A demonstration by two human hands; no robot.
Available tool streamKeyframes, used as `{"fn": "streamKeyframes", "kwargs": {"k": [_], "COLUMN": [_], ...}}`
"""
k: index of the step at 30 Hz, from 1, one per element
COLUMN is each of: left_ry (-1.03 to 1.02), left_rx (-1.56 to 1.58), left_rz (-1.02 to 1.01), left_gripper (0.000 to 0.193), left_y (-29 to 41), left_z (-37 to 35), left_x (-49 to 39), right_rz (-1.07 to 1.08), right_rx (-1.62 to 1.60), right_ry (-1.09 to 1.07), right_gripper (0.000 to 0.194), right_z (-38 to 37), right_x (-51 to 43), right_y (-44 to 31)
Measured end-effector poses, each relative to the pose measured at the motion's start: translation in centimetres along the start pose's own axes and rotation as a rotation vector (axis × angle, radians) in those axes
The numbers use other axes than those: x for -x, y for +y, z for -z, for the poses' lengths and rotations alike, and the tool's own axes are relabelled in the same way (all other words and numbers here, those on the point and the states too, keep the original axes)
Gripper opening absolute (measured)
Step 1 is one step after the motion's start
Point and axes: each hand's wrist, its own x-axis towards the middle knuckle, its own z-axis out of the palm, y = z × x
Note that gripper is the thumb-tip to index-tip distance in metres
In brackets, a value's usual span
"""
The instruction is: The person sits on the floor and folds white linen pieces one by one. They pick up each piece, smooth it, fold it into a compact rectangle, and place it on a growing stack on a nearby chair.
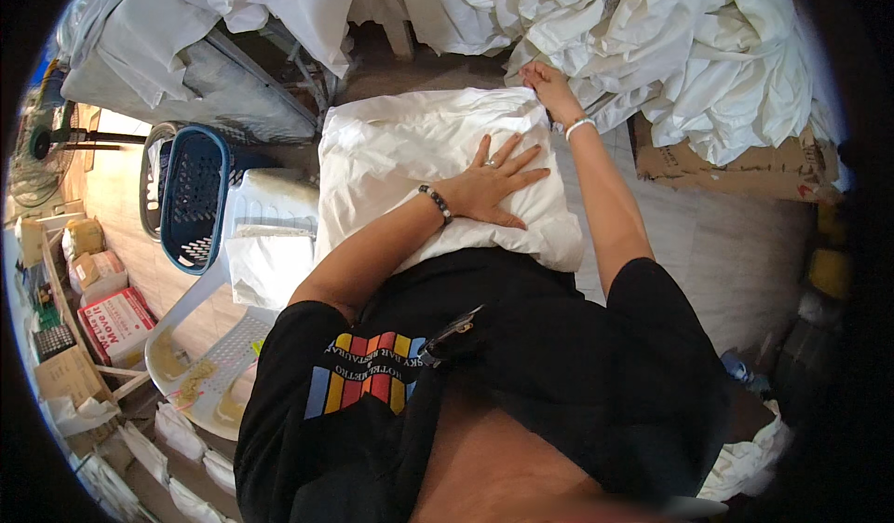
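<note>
A folded white cloth (426, 132), wrinkled on top, lies across my lap. Flat on its right half rests my left hand (489, 181), fingers spread and palm down, with a ring and a dark bead bracelet. At the cloth's far right corner my right hand (548, 90) has its fingers curled together and appears to pinch the edge; the exact grip is partly hidden. Close behind that hand hangs a large heap of loose white cloth (649, 55). To my left, a small folded white stack (272, 268) sits on a white plastic chair (272, 198).
A blue laundry basket (194, 202) stands beyond the chair, with a fan (43, 142) farther left. Boxes (119, 324) fill a low wooden rack at the left. White cloths drape over a folding frame (258, 69) ahead. Flattened cardboard (726, 167) lies under the heap.
</note>
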Motion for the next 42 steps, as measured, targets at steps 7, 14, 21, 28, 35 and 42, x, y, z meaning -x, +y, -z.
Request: {"fn": "streamKeyframes", "kwargs": {"k": [7, 14, 21, 28, 35, 42], "left_ry": [-0.036, 0.037, 0.043, 0.025, 0.046, 0.058], "left_rx": [0.019, 0.048, 0.059, 0.078, 0.100, 0.094], "left_rz": [0.031, -0.012, -0.006, 0.036, 0.040, 0.052], "left_gripper": [0.104, 0.103, 0.102, 0.105, 0.107, 0.107], "left_y": [0.0, 0.0, 0.0, -0.3, -0.2, -0.1], "left_z": [-0.2, -0.1, -0.2, -0.7, -1.1, -1.1], "left_x": [-0.1, -0.1, -0.1, 0.0, -0.2, 0.0], "right_rz": [0.258, 0.344, 0.041, -0.386, -0.055, 0.207], "right_rx": [0.640, 0.810, 0.474, 0.147, -0.296, 0.093], "right_ry": [-0.262, -0.126, 0.186, -0.073, -0.033, 0.225], "right_gripper": [0.032, 0.024, 0.035, 0.040, 0.024, 0.029], "right_z": [-1.4, -2.7, 2.3, 4.7, -0.5, 2.9], "right_x": [0.5, -0.4, -4.0, 0.2, 2.2, -2.0], "right_y": [-3.9, -1.8, 5.9, 2.2, -1.2, 4.0]}}
